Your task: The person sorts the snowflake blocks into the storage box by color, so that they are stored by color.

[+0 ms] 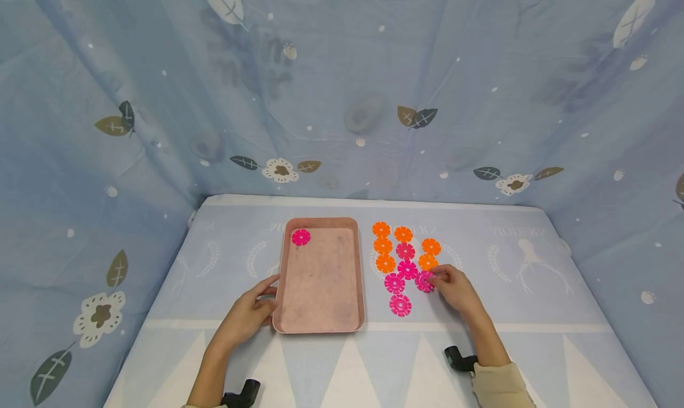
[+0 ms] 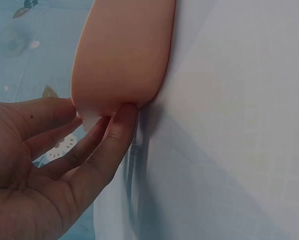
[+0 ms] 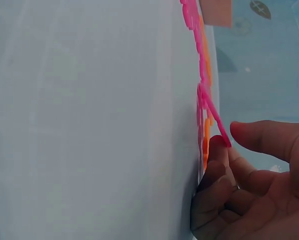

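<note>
Left hand spread against the side of a tray, right hand with bent fingers holding a tipped-up pink flower, beside other flowers on the worktop, right of the tray

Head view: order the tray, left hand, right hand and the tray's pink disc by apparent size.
1. Tray
2. Left hand and right hand, too alike to rank
3. Pink disc

Booth-like space: leaf-print curtain, table
</note>
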{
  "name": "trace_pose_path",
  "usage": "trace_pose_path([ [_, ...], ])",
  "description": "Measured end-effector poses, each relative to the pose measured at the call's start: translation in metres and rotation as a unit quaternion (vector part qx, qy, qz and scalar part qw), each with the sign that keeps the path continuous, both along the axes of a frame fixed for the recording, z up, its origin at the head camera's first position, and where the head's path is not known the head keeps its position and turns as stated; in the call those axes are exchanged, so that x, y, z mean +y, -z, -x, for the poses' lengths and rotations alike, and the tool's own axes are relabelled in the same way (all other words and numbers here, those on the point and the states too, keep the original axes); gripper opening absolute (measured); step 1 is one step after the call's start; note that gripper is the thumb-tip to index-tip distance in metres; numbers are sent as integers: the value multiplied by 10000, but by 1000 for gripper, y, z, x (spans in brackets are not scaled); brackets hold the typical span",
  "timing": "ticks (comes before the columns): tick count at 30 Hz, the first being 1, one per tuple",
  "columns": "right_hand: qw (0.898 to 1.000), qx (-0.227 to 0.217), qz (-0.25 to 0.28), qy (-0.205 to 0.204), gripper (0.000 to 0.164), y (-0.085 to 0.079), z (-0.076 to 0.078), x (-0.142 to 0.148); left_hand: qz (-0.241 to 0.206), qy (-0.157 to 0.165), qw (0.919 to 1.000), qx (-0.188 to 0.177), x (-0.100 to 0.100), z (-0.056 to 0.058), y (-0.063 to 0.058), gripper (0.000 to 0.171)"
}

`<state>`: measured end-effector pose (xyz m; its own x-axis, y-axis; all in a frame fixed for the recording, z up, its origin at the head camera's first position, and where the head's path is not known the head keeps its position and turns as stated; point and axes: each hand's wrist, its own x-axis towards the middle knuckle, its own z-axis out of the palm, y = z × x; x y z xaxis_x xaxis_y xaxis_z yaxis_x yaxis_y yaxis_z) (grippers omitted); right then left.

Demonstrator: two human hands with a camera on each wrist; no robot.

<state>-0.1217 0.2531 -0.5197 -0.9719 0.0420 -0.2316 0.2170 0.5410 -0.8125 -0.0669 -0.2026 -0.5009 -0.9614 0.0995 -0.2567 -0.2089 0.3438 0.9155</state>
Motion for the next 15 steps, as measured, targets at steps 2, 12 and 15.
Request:
trace_pose_path([
  [2, 10000, -7, 88, 19, 28, -2, 0, 0, 10, 15, 10000, 25, 0, 0, -1, 54],
  [12, 9951, -155, 967, 159, 27, -4, 0, 3, -61, 40, 10000, 43, -1, 0, -1, 54],
  [15, 9917, -211, 1260, 138, 29, -6, 1, 1, -76, 37, 10000, 39, -1, 0, 0, 54],
])
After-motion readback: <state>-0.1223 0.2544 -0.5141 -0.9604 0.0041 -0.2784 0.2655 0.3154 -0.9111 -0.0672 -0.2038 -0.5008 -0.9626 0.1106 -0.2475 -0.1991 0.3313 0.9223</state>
